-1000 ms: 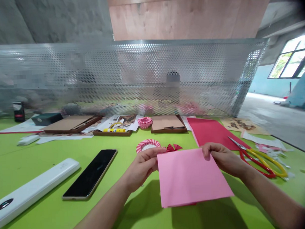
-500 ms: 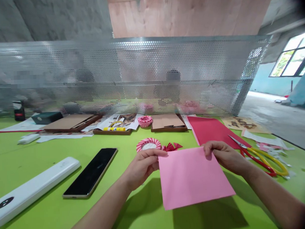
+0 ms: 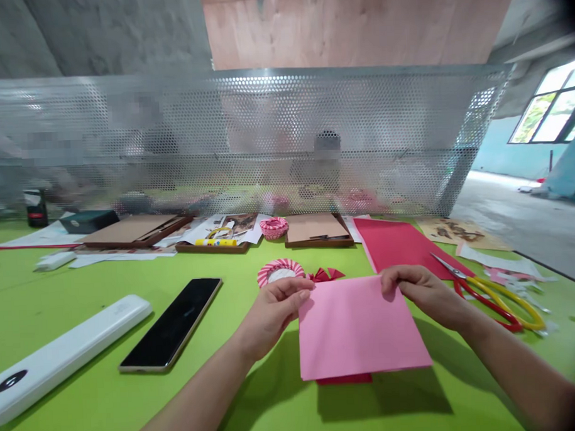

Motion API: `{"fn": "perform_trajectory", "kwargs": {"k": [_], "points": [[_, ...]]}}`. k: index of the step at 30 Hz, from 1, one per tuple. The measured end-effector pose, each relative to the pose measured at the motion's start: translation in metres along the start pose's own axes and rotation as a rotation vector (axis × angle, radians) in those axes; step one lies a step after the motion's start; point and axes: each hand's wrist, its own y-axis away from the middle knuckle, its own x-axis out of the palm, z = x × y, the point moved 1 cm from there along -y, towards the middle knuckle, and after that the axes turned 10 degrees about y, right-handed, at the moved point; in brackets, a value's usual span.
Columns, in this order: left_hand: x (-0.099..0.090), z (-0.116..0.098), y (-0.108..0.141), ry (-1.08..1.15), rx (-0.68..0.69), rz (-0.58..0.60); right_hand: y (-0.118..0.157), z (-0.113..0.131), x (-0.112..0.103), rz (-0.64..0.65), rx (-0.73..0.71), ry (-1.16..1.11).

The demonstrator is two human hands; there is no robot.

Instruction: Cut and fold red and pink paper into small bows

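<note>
A pink paper square is held up above the green table by its far edge. My left hand pinches its far left corner between thumb and fingers. Near the far right corner, my right hand grips the same edge with curled fingers. A strip of red shows below the near edge of the pink paper. Just beyond the paper lie a pink-and-white striped ring and small folded red pieces. Scissors with red and yellow handles rest right of my right hand.
A black phone and a long white device lie at left. Red sheets are at right, near paper scraps. Behind stand brown trays, a striped basket and a perforated metal screen.
The near edge of the pink paper has risen slightly and shifted left, and red now shows beneath it. My left thumb has moved onto the corner.
</note>
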Motion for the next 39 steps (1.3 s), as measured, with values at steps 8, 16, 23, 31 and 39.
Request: {"fn": "perform_trajectory", "kwargs": {"k": [8,16,23,31,39], "points": [[0.002,0.001,0.000,-0.094,0.119,-0.094,0.001,-0.003,0.002,0.062,0.042,0.015],[0.012,-0.007,0.006,-0.191,0.160,-0.176,0.001,0.002,-0.007,-0.018,0.075,-0.008],[0.026,-0.005,0.012,-0.168,0.135,-0.035,-0.005,0.050,0.035,0.039,-0.024,0.588],[0.015,0.005,0.011,-0.151,0.055,-0.097,-0.013,0.036,0.045,0.040,0.058,0.538],[0.022,0.004,0.014,-0.635,0.217,0.053,-0.011,0.021,0.030,-0.109,0.084,0.485]]}}
